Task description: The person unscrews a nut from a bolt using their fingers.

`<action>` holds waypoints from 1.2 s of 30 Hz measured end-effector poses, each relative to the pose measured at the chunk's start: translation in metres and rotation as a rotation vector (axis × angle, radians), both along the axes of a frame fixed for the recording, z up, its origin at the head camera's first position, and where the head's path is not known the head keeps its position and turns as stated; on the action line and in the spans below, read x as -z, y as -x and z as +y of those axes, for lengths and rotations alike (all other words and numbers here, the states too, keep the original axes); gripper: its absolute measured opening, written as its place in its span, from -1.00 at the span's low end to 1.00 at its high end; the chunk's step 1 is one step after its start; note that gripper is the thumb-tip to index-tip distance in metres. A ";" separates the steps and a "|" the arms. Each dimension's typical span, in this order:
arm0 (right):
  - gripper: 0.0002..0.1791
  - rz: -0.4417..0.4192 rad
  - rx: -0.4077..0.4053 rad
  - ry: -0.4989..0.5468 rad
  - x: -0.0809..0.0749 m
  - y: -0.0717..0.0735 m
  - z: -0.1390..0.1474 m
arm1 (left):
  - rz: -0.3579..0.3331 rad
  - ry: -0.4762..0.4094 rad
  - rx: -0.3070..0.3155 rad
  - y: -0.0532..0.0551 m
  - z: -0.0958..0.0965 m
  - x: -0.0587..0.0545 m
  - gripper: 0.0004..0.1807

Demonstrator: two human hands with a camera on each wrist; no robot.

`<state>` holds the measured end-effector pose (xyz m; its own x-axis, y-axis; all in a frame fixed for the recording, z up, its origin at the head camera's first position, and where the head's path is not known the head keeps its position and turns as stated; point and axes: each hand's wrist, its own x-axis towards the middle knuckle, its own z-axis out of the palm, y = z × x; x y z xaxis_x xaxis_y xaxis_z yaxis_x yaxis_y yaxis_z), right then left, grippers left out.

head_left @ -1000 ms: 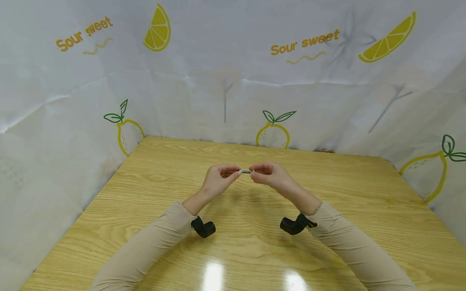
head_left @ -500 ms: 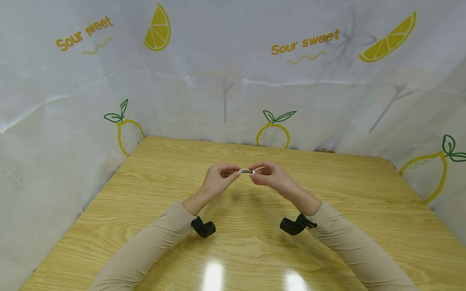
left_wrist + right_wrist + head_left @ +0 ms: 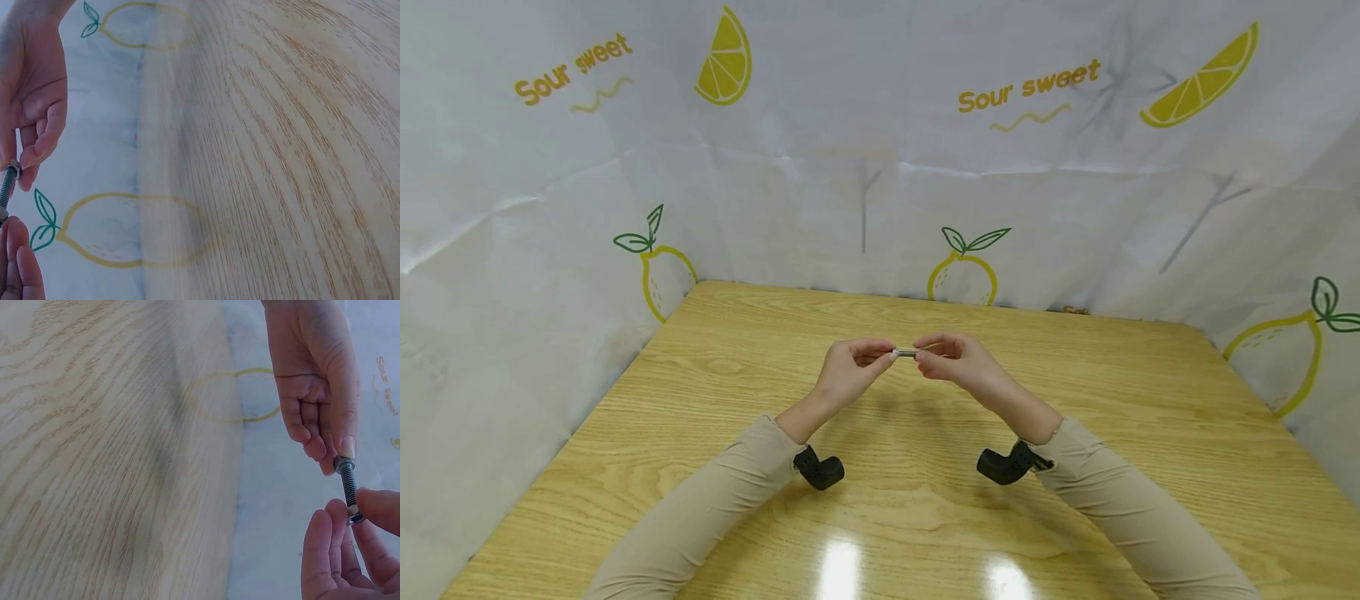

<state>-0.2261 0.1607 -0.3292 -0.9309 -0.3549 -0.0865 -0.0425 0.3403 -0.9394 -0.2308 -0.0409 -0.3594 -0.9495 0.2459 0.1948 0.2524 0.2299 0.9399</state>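
A threaded metal bolt [image 3: 349, 487] lies level between both hands, above the table [image 3: 880, 467]. My left hand [image 3: 847, 372] pinches one end, which looks like the bolt's head [image 3: 343, 464], between thumb and fingers. At the other end sits a shiny nut [image 3: 354, 515], with the thumb and fingertips of my right hand [image 3: 964, 364] pinching it. The right wrist view has the left hand [image 3: 315, 375] at the top and the right hand [image 3: 350, 562] below. In the left wrist view the bolt [image 3: 7, 185] is partly cut off by the frame's edge.
A white cloth [image 3: 797, 208] printed with lemons hangs around the back and sides of the wooden table. Black wrist cameras, one on the left [image 3: 820, 469] and one on the right [image 3: 1004, 464], jut inward from the beige sleeves.
My right fingers parted, baring the nut half a second ago, and now close round it again. The left hand and the bolt stay in place.
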 end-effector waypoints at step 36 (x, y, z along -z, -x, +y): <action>-0.58 0.058 0.009 -0.028 0.005 0.001 0.006 | 0.016 -0.005 -0.005 0.000 -0.002 0.002 -0.74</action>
